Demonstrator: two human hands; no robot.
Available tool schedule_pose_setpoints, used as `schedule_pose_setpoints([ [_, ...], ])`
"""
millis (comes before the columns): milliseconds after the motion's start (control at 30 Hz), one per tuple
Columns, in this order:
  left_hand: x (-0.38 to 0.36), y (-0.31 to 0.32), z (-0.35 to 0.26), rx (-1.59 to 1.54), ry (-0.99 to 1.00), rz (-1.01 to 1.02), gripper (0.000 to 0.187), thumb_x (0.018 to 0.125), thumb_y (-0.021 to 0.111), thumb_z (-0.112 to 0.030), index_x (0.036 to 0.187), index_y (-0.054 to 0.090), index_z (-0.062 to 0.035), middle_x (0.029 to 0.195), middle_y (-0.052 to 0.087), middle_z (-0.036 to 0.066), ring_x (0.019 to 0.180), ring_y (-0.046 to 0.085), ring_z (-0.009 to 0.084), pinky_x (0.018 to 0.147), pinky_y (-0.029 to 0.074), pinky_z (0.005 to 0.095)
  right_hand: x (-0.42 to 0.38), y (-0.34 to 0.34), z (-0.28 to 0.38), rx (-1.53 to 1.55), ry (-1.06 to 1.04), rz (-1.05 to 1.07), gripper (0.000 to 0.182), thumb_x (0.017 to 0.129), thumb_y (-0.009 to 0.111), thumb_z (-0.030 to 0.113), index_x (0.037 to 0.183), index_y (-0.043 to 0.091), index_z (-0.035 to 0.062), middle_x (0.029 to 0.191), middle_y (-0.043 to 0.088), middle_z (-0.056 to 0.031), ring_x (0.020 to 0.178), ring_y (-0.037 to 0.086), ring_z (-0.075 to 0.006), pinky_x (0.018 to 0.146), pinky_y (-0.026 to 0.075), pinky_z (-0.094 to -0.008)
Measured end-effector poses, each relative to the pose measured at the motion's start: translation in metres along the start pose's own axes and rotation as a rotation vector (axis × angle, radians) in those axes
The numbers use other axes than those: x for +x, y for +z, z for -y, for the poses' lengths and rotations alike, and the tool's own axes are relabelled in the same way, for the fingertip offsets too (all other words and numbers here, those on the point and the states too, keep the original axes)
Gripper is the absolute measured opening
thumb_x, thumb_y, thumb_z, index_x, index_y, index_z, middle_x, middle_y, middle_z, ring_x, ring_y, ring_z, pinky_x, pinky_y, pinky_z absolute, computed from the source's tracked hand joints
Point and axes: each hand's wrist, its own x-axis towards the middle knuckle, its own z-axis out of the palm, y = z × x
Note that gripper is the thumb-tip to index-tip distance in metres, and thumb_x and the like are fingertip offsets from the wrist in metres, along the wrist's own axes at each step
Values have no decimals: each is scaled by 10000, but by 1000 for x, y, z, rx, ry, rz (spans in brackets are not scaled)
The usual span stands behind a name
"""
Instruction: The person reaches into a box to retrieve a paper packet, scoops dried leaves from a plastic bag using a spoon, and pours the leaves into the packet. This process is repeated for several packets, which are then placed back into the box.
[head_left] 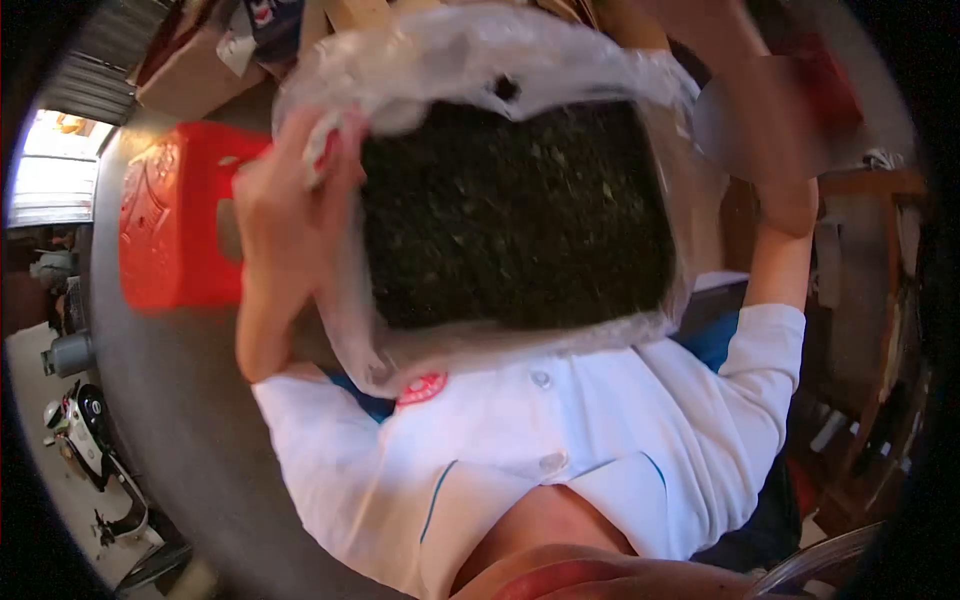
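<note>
A large clear plastic bag lies spread open in front of my chest, full of dark green, dried leaf-like flakes. My left hand is at the bag's left edge, its fingers curled around a small crumpled white-and-red thing whose kind I cannot make out. Beyond the bag's upper right corner, my right hand is smeared by motion at the top of the view. Its fingers do not show clearly, nor whether they hold anything.
A red plastic stool stands at the left. Cardboard boxes are at the upper left. Wooden shelving is on the right. Farther left are a motorbike and a grey gas cylinder.
</note>
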Motion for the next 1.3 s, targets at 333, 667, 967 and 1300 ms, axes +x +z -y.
schedule_pose_setpoints([
  [333, 36, 33, 19, 156, 665, 541, 489, 764, 644, 57, 1231, 543, -47, 1016, 670, 138, 887, 672, 306, 742, 543, 347, -88, -85, 104, -78, 274, 148, 564, 726, 809, 211, 1146, 505, -12, 1068, 602, -173, 1019, 605, -282, 887, 478, -387],
  [667, 33, 43, 12, -332, -108, 656, 209, 959, 588, -264, 966, 628, -58, 631, 572, -6, 512, 517, 36, 458, 396, 195, -117, -111, 121, -99, 370, 174, 605, 736, 812, 248, 1164, 488, -31, 1110, 585, -199, 1050, 600, -301, 913, 470, -410],
  [967, 10, 60, 0, -769, -551, 785, 300, 966, 544, -295, 1039, 628, -17, 674, 605, 34, 502, 517, 46, 452, 406, 187, -132, -94, 102, 21, 237, 188, 644, 745, 815, 282, 1180, 472, -48, 1147, 571, -222, 1078, 596, -317, 936, 463, -431],
  [1300, 8, 39, 1, -930, -738, 486, 267, 930, 589, -267, 964, 643, -8, 702, 613, 40, 524, 512, 60, 477, 401, 214, -126, -88, 113, 108, 571, 277, 665, 731, 780, 145, 1247, 405, -44, 1181, 531, -205, 1139, 554, -297, 976, 423, -401],
])
